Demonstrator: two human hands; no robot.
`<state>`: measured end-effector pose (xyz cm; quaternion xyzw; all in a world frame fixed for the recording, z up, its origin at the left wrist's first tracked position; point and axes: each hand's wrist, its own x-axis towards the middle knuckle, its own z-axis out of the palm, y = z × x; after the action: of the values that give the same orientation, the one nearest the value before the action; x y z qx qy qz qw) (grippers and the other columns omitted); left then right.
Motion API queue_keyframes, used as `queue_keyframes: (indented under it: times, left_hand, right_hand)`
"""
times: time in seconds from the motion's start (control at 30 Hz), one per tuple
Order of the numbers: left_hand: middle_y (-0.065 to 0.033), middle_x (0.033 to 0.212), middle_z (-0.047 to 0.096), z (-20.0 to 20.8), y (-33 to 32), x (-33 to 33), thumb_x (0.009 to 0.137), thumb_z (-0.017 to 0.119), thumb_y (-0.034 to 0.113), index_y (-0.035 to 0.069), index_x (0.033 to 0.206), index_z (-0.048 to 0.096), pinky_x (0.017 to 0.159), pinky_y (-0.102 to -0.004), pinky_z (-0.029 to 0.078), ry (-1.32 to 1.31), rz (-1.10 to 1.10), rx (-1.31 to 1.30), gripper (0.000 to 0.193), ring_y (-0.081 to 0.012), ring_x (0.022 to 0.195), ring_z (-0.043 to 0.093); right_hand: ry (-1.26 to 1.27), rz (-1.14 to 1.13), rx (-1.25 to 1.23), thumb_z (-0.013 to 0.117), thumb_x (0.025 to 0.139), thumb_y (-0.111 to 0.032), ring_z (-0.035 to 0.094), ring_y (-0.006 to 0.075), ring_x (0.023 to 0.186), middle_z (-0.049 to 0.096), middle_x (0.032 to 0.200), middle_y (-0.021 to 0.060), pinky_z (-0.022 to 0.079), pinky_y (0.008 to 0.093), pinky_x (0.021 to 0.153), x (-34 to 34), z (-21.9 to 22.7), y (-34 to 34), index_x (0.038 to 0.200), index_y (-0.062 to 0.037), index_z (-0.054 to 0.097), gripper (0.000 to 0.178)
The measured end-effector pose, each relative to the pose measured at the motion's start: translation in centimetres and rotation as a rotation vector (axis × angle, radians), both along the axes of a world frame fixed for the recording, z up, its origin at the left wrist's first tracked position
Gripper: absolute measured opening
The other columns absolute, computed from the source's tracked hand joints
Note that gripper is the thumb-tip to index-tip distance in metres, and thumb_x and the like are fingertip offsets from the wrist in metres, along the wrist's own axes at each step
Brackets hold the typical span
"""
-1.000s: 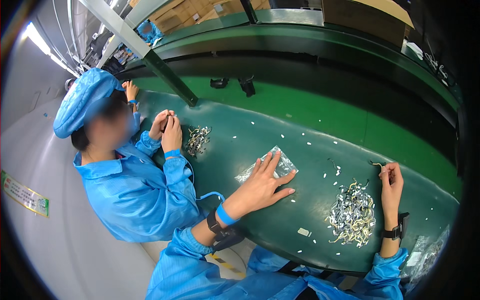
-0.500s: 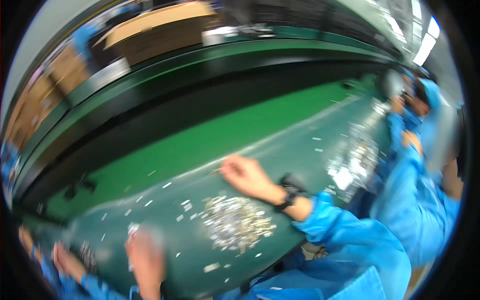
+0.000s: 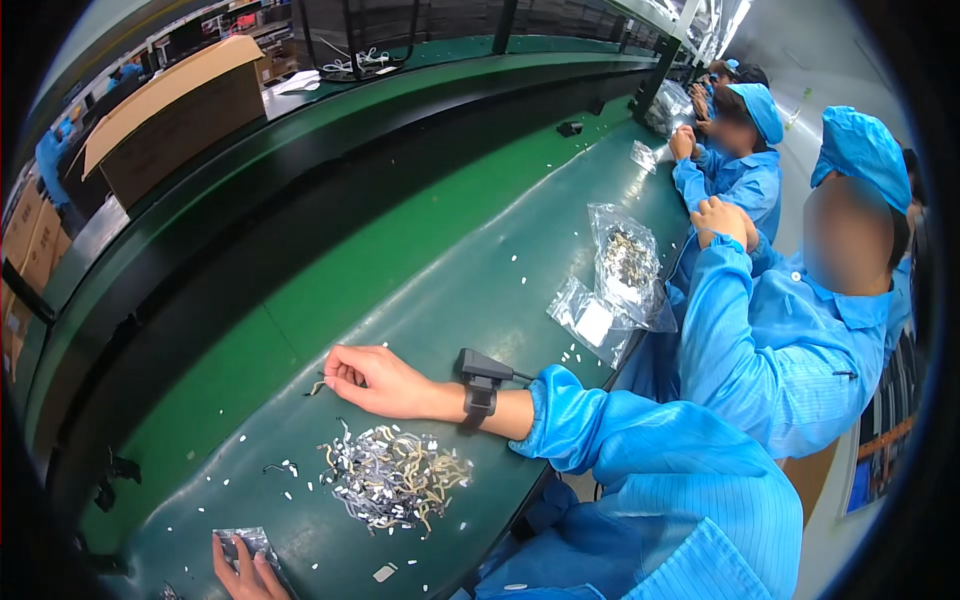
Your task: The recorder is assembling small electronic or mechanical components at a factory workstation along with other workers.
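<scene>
My right hand [image 3: 370,381], with a black band and box on its wrist, is over the far side of the green table. Its fingers are closed in a pinch on a short yellowish wire [image 3: 316,388] with a dark end. Just nearer lies a heap of short wires [image 3: 395,475], yellowish, grey and dark, mixed with small white pieces. At the lower edge, only the fingers of my left hand [image 3: 246,578] show. They are spread and lie over a small clear plastic bag [image 3: 241,538]; the thumb and palm are out of view.
Small white pieces [image 3: 288,495] lie scattered around the heap. To the right are clear bags of wires [image 3: 628,262], and a co-worker [image 3: 770,330] in blue sits beside them; others sit beyond. A cardboard box [image 3: 175,115] stands on the ledge across the green table [image 3: 470,270].
The head view has turned and sharpened, showing more of the co-workers on the right. The hands at the far left are out of view. My right hand keeps its pinch; my left sits lower in the picture.
</scene>
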<state>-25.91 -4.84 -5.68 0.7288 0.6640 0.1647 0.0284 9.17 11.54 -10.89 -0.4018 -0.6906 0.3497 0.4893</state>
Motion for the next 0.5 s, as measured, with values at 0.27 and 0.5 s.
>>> queue_keyframes:
  times: [0.27, 0.5]
  left_hand:
    - [-0.0324, 0.153, 0.042, -1.2, -0.5, -0.3, 0.103, 0.06, 0.022, 0.001, 0.135, 0.065, 0.113, -0.0459, 0.04, -0.038, -0.043, -0.05, 0.039, -0.0464, 0.135, 0.049]
    - [-0.0325, 0.163, 0.026, -0.2, -0.8, -0.2, 0.09, 0.072, 0.015, 0.006, 0.136, 0.066, 0.123, -0.0456, 0.027, -0.153, -0.018, -0.196, 0.047, -0.0506, 0.151, 0.027]
  right_hand:
    - [-0.025, -0.024, 0.003, 0.065, 0.096, -0.009, 0.065, 0.0206, 0.07, 0.064, 0.078, 0.0101, 0.053, 0.0347, 0.064, 0.7, 0.0, -0.2, 0.095, -0.0004, 0.058, 0.01]
    - [-0.013, -0.023, -0.102, 0.066, 0.097, -0.013, 0.063, 0.0107, 0.071, 0.067, 0.079, 0.0059, 0.053, 0.0293, 0.065, -0.6, 0.2, 0.0, 0.097, -0.0037, 0.063, 0.01]
